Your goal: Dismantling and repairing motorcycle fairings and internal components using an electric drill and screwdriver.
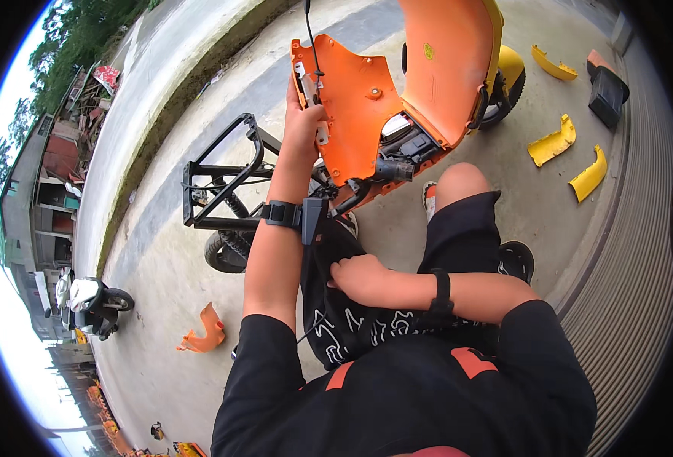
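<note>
An orange plastic scooter body panel (352, 114) stands raised over the scooter's frame, with small fixing holes along its edges. My left hand (304, 126) is closed around its left edge, beside a pale strip and a hanging black cable (313, 46). Below the panel, the dark mechanical parts (409, 145) of the scooter show next to its orange front shield (451, 61). My right hand (361, 280) rests closed on my left thigh, its fingers curled against the black shorts (325, 263). Whatever those fingers may hold is hidden.
The bare black tube frame (226, 175) and rear wheel (224, 254) stand at left. Yellow panels (553, 141) and a black box-like part (607, 97) lie at right, near a ribbed shutter (626, 305). An orange piece (205, 331) lies at lower left; another scooter (93, 301) is farther left.
</note>
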The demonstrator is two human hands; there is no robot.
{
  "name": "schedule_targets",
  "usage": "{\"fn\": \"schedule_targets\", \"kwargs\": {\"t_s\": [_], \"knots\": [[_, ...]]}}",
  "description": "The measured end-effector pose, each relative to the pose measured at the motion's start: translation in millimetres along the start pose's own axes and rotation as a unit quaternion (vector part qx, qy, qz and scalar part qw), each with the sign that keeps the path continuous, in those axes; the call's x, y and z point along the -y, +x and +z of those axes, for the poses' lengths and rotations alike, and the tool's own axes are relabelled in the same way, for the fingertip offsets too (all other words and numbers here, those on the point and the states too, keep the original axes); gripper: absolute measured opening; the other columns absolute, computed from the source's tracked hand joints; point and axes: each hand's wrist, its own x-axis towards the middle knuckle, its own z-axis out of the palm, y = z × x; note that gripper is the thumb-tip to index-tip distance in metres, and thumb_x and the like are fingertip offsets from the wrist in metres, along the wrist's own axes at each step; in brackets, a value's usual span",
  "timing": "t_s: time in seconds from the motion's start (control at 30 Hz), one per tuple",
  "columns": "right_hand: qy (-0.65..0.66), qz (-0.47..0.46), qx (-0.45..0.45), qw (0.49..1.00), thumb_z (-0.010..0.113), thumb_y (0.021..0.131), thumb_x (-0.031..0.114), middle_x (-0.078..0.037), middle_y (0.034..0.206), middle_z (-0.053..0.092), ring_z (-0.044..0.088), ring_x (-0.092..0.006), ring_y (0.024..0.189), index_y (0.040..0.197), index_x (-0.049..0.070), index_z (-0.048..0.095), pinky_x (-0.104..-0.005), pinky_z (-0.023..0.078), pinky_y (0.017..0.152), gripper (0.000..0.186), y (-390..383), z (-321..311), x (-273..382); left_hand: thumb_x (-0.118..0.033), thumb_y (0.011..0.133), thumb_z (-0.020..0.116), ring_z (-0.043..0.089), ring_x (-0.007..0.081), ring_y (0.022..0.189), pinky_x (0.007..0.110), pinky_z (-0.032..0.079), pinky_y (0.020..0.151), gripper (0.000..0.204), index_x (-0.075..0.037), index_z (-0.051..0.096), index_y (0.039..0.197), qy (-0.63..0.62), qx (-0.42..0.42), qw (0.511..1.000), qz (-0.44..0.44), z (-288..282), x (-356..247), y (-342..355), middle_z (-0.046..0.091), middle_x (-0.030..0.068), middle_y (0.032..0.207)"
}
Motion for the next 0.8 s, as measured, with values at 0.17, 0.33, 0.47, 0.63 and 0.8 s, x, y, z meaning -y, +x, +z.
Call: {"fn": "schedule_targets", "kwargs": {"t_s": [0.17, 0.33, 0.47, 0.63, 0.8], "knots": [[0.091, -0.138, 0.181, 0.970, 0.054, 0.094, 0.030, -0.020, 0.081, 0.069, 0.067, -0.0423, 0.081, 0.091, 0.000, 0.065, -0.0525, 0.053, 0.072, 0.032, -30.8, -4.7, 13.3, 0.015, 0.067, 0.040, 0.067, 0.0266, 0.098, 0.038, 0.061, 0.075, 0.089, -0.015, 0.030, 0.150, -0.020, -0.021, 0.999, -0.014, 8.6, 5.8, -1.4, 0.056, 0.0139, 0.123], [0.200, -0.084, 0.025, 0.976, 0.054, 0.097, 0.029, -0.017, 0.085, 0.068, 0.066, -0.0386, 0.080, 0.094, 0.004, 0.063, -0.0456, 0.053, 0.072, 0.027, -92.4, -53.1, -27.1, 0.011, 0.066, 0.041, 0.065, 0.0276, 0.100, 0.041, 0.060, 0.079, 0.081, -0.009, 0.037, 0.144, -0.003, -0.027, 1.000, -0.012, 13.8, 29.9, 0.4, 0.057, 0.0123, 0.115], [0.549, 0.103, -0.142, 0.817, 0.054, 0.102, 0.032, 0.002, 0.071, 0.060, 0.058, -0.0075, 0.064, 0.089, 0.003, 0.063, -0.0233, 0.047, 0.060, 0.032, -200.0, -99.0, -149.6, 0.009, 0.069, 0.043, 0.065, 0.0284, 0.101, 0.040, 0.058, 0.087, 0.073, -0.005, 0.039, 0.140, 0.000, -0.056, 0.997, -0.056, 0.1, 43.2, 9.4, 0.057, 0.0122, 0.117], [0.350, 0.592, -0.312, 0.655, 0.054, 0.100, 0.032, 0.003, 0.072, 0.057, 0.055, -0.0082, 0.057, 0.089, 0.009, 0.060, -0.0249, 0.040, 0.049, 0.026, -322.4, -48.2, -286.5, 0.005, 0.075, 0.047, 0.066, 0.0301, 0.105, 0.041, 0.056, 0.091, 0.062, -0.002, 0.044, 0.137, 0.001, -0.021, 1.000, 0.010, -13.4, 60.8, 12.1, 0.060, 0.0153, 0.121], [0.462, 0.652, -0.258, 0.543, 0.053, 0.097, 0.023, -0.002, 0.071, 0.063, 0.060, -0.0138, 0.054, 0.085, 0.006, 0.064, -0.0281, 0.043, 0.045, 0.024, -354.1, 111.0, -350.7, 0.001, 0.077, 0.050, 0.066, 0.0251, 0.096, 0.037, 0.056, 0.084, 0.046, 0.003, 0.053, 0.123, 0.016, -0.090, 0.993, -0.076, -23.3, 56.9, 14.2, 0.062, 0.0125, 0.109]]}}
